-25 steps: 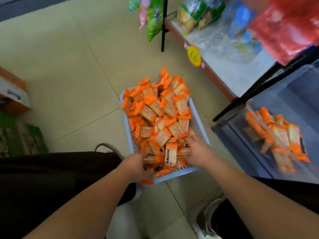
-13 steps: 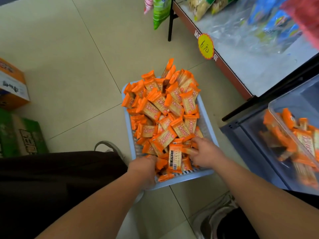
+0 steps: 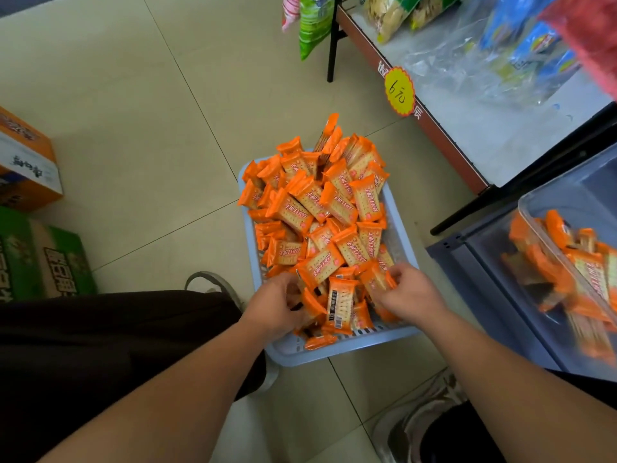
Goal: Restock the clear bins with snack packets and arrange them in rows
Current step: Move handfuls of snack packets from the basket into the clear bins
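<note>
**Restock barely begun: both hands still gathering from the basket**

Head view: The blue basket [image 3: 334,352] sits on the floor tiles, heaped with orange snack packets [image 3: 320,208] in a loose, unsorted pile. The clear bin [image 3: 534,212] stands at the right edge, well apart from the basket. It holds only a small batch of packets [image 3: 587,262], which look jumbled rather than lined up, though blur hides the detail. So most of the work appears to lie ahead: the bulk of the stock has yet to be carried over and set in rows.

The left hand [image 3: 277,305] is at the near left of the pile, fingers curled around a few packets. The right hand [image 3: 410,292] is at the near right, fingers pinching the packets there. The two hands are apart, with one upright packet [image 3: 339,307] between them.

Compared with a second ago, both hands remain at the near end of the basket, collecting. The right hand has shifted slightly outward and now grips from above. The view has swung left, so the bin sits further toward the frame edge. The pile looks undiminished.
</note>
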